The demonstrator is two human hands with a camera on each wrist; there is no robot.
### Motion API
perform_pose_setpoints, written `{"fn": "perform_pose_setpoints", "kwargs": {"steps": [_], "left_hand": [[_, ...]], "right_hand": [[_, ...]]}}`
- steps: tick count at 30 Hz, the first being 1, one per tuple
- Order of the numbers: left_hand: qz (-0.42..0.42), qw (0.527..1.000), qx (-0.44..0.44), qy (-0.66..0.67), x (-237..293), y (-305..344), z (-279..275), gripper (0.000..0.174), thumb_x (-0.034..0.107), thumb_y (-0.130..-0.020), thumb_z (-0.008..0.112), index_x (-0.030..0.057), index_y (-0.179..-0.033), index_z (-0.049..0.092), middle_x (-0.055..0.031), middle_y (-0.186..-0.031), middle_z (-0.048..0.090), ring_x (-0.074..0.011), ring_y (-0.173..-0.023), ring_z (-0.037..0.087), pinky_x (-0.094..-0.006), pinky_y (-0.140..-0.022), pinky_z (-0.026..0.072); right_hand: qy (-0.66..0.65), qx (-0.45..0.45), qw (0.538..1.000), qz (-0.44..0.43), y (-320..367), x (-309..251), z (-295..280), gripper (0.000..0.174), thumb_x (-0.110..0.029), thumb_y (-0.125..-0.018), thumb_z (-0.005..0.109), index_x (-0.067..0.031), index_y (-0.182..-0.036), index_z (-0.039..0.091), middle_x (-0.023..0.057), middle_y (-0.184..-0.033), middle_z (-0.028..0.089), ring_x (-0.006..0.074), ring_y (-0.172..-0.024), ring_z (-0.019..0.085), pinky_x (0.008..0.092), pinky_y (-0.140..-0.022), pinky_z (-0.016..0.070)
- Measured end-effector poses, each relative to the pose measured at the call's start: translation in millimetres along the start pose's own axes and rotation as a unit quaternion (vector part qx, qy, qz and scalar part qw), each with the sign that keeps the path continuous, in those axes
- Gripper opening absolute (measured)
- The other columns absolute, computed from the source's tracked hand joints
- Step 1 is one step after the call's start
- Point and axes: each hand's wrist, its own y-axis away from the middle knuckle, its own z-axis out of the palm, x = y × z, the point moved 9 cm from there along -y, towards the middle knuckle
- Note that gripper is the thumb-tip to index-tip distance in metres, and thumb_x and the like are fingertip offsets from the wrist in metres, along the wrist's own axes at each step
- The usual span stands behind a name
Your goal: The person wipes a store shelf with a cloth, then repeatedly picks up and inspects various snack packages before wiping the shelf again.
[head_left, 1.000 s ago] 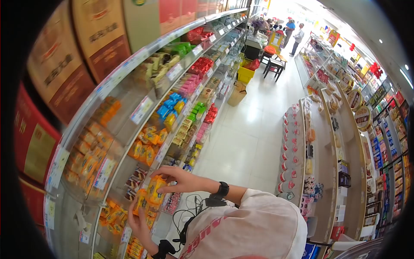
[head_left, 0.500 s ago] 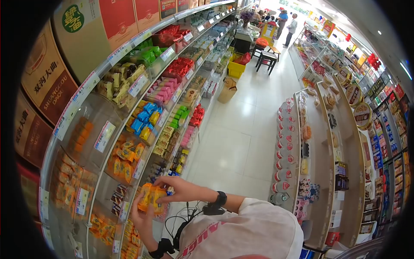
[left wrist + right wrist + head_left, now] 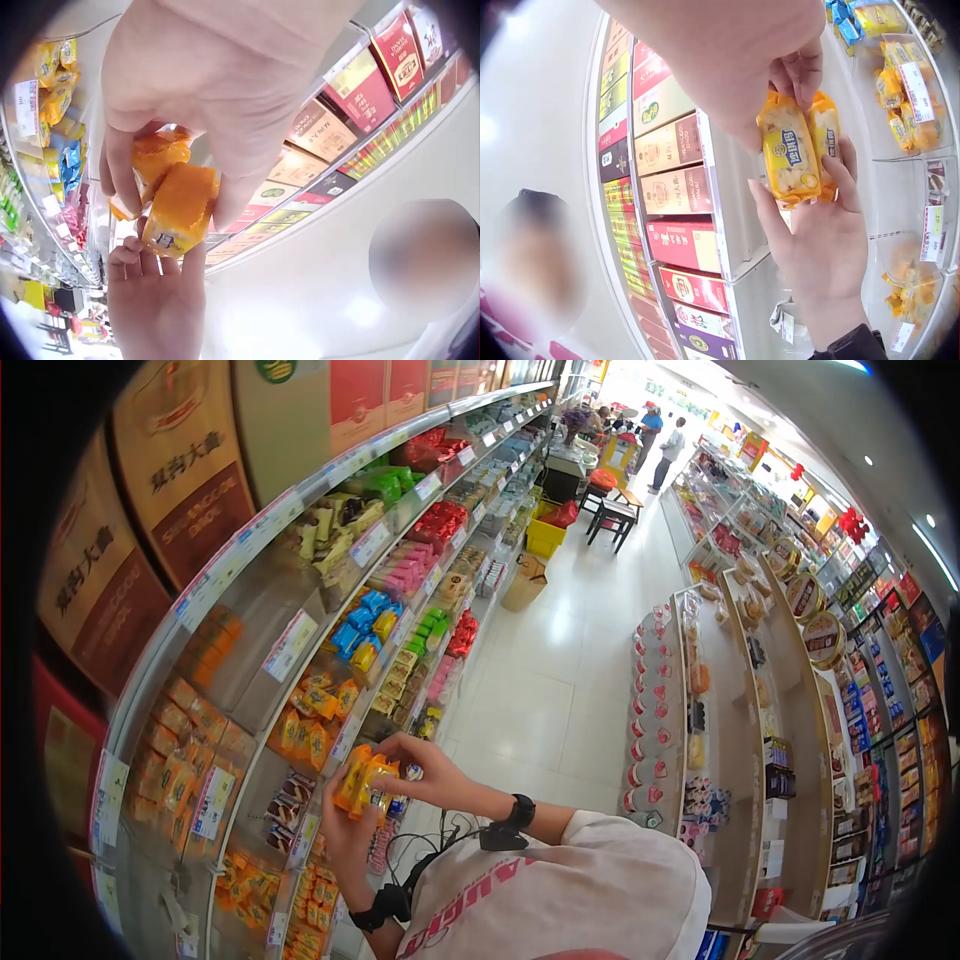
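Two orange-and-yellow wrapped snack packets [image 3: 362, 784] [image 3: 182, 208] [image 3: 789, 150] lie side by side between both hands, in front of the candy shelves. My left hand [image 3: 350, 850] [image 3: 202, 82] [image 3: 821, 240] holds them from below in the head view, thumb and fingers around their sides. From the other side, my right hand [image 3: 435, 775] [image 3: 742, 67] [image 3: 157, 300] grips them with bent fingers. In the right wrist view, clear windows and blue lettering show on the packet fronts. Fingers partly cover the second packet.
Tiered shelves with clear bins of wrapped snacks [image 3: 308, 722] run along the left, boxes above them. A low shelf unit [image 3: 730, 760] stands right of the aisle [image 3: 510, 710]. Farther up are a yellow crate [image 3: 545, 538], a stool [image 3: 612, 520] and two standing people.
Both hands have turned the packets between them, from lying broad side up to a steeper tilt. The head view has shifted slightly against the shelves.
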Motion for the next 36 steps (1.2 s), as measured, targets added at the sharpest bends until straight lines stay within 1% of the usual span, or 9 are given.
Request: {"fn": "perform_pose_setpoints", "kwargs": {"steps": [3, 5, 11, 14, 17, 26, 32, 35, 36], "left_hand": [[0.037, 0.999, 0.031, 0.024, 6, 1, -13, 0.063, 0.019, -0.095, 0.068, -0.0027, -0.149, 0.044, -0.0142, -0.148, 0.051, -0.0250, -0.139, 0.049, -0.0383, -0.118, 0.0357], [0.033, 0.997, 0.060, 0.020, -4, 2, -33, 0.066, 0.014, -0.090, 0.071, -0.0014, -0.148, 0.046, -0.0142, -0.145, 0.052, -0.0235, -0.134, 0.052, -0.0367, -0.112, 0.0414], [0.021, 0.997, 0.072, 0.018, -12, 13, -66, 0.066, 0.006, -0.085, 0.073, 0.0002, -0.146, 0.048, -0.0134, -0.144, 0.053, -0.0226, -0.132, 0.054, -0.0358, -0.110, 0.0442], [0.007, 0.998, 0.063, 0.001, -9, 16, -69, 0.067, 0.003, -0.085, 0.073, 0.0007, -0.147, 0.048, -0.0137, -0.144, 0.052, -0.0227, -0.132, 0.054, -0.0357, -0.109, 0.0448], [0.015, 0.999, 0.044, -0.001, -5, 16, -70, 0.070, 0.003, -0.086, 0.074, 0.0014, -0.150, 0.045, -0.0138, -0.145, 0.051, -0.0229, -0.132, 0.053, -0.0353, -0.109, 0.0454], [0.044, 0.998, 0.010, 0.036, 7, 0, -61, 0.083, 0.001, -0.082, 0.081, 0.0025, -0.153, 0.039, -0.0139, -0.145, 0.049, -0.0232, -0.134, 0.052, -0.0373, -0.110, 0.0455], [0.029, 0.999, 0.019, 0.028, 9, -19, -49, 0.081, 0.006, -0.082, 0.082, 0.0002, -0.152, 0.041, -0.0147, -0.144, 0.052, -0.0243, -0.132, 0.055, -0.0385, -0.110, 0.0464], [0.035, 0.999, 0.011, -0.006, 19, -35, -33, 0.076, 0.008, -0.083, 0.080, 0.0005, -0.150, 0.044, -0.0138, -0.145, 0.053, -0.0241, -0.135, 0.054, -0.0383, -0.113, 0.0439], [0.031, 0.999, 0.010, -0.020, 21, -36, -27, 0.074, 0.009, -0.084, 0.078, 0.0010, -0.149, 0.046, -0.0132, -0.146, 0.053, -0.0237, -0.136, 0.053, -0.0381, -0.114, 0.0425]], "right_hand": [[0.042, 0.010, 0.997, -0.063, -5, -16, 16, 0.049, -0.027, -0.094, 0.079, -0.0014, -0.131, 0.061, 0.0089, -0.114, 0.068, 0.0166, -0.099, 0.065, 0.0317, -0.082, 0.0533], [0.065, -0.002, 0.994, -0.084, -8, -23, 26, 0.047, -0.025, -0.096, 0.077, -0.0016, -0.134, 0.060, 0.0098, -0.118, 0.067, 0.0188, -0.103, 0.065, 0.0327, -0.084, 0.0538], [0.096, -0.076, 0.989, -0.078, -16, -24, 49, 0.036, -0.015, -0.099, 0.072, -0.0031, -0.132, 0.063, 0.0091, -0.123, 0.065, 0.0189, -0.112, 0.063, 0.0327, -0.089, 0.0538], [-0.012, -0.059, 0.997, -0.040, -15, -20, 56, 0.031, -0.009, -0.099, 0.071, -0.0038, -0.129, 0.064, 0.0080, -0.125, 0.063, 0.0183, -0.115, 0.062, 0.0327, -0.095, 0.0534], [-0.049, -0.059, 0.996, -0.034, -14, -22, 59, 0.029, -0.006, -0.099, 0.070, -0.0041, -0.127, 0.064, 0.0071, -0.126, 0.061, 0.0178, -0.118, 0.061, 0.0323, -0.098, 0.0529], [-0.032, -0.031, 0.998, -0.051, -27, -27, 46, 0.026, -0.012, -0.098, 0.073, -0.0057, -0.123, 0.066, 0.0066, -0.121, 0.061, 0.0175, -0.112, 0.061, 0.0312, -0.094, 0.0525], [0.043, -0.093, 0.990, -0.098, -44, -31, 16, 0.041, -0.014, -0.096, 0.076, -0.0071, -0.134, 0.062, 0.0079, -0.135, 0.057, 0.0180, -0.120, 0.059, 0.0333, -0.096, 0.0525], [0.020, -0.060, 0.987, -0.149, -53, -50, -5, 0.056, -0.021, -0.096, 0.077, -0.0087, -0.146, 0.055, 0.0076, -0.143, 0.056, 0.0167, -0.118, 0.060, 0.0341, -0.096, 0.0522], [-0.018, -0.080, 0.991, -0.111, -56, -41, -9, 0.057, -0.022, -0.095, 0.078, -0.0075, -0.145, 0.056, 0.0077, -0.141, 0.058, 0.0167, -0.119, 0.060, 0.0344, -0.097, 0.0519]]}}
